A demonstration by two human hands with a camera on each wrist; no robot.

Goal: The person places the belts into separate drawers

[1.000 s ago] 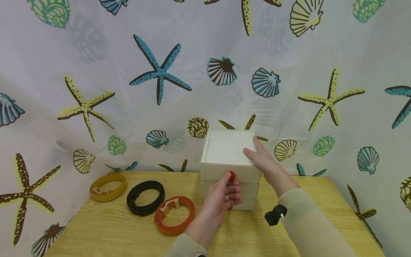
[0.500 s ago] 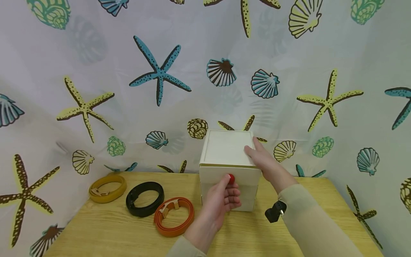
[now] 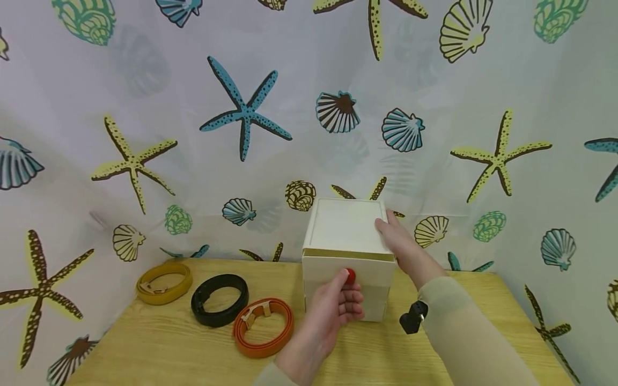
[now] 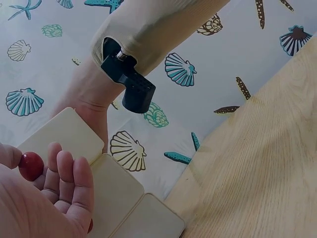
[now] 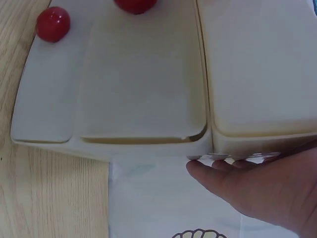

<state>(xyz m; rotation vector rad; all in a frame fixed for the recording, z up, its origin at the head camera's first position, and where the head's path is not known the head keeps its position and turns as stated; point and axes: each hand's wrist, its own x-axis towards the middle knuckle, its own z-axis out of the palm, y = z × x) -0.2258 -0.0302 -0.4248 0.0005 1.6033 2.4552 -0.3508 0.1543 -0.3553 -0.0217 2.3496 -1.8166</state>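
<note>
A white cabinet of small drawers [image 3: 348, 222] with round red knobs stands on the table against the curtain. My left hand [image 3: 328, 308] pinches the red drawer knob [image 3: 351, 276] of the top drawer between thumb and fingers; the knob also shows in the left wrist view [image 4: 30, 166]. That drawer's front [image 3: 321, 271] stands a little out, with a narrow gap under the cabinet's top. My right hand [image 3: 403, 238] rests on the cabinet's right side, thumb on the top edge, fingers straight along the side [image 5: 267, 186]. The lower drawer fronts [image 5: 138, 79] show in the right wrist view.
Left of the cabinet, three coiled belts lie on the wooden table [image 3: 193, 348]: a mustard belt [image 3: 179, 289], a black belt [image 3: 243, 305] and an orange belt [image 3: 260, 349]. A curtain [image 3: 299, 64] with starfish and shells hangs behind and at both sides.
The top drawer, flush with the cabinet a second ago, has slid slightly toward me with my left hand on its knob. My right hand stays on the cabinet's side.
</note>
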